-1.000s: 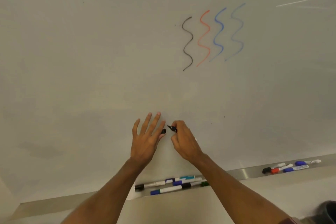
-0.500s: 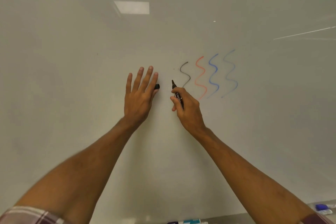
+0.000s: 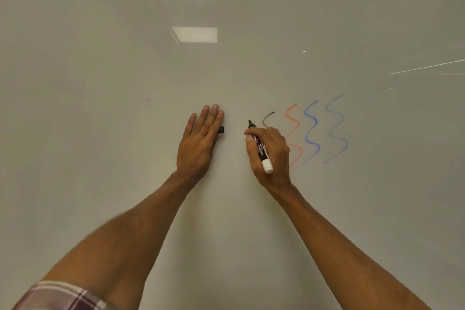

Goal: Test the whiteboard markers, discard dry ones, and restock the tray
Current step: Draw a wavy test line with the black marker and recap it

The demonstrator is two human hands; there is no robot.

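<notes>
A black marker (image 3: 260, 150) is gripped by the right hand (image 3: 271, 158), tip towards the whiteboard (image 3: 100, 133), and a black cap (image 3: 221, 129) is held by the flat left hand (image 3: 198, 145).

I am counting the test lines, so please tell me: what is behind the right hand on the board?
Only the top curve of the black line shows above the right hand; the rest is covered. The red line is partly hidden too.
</notes>
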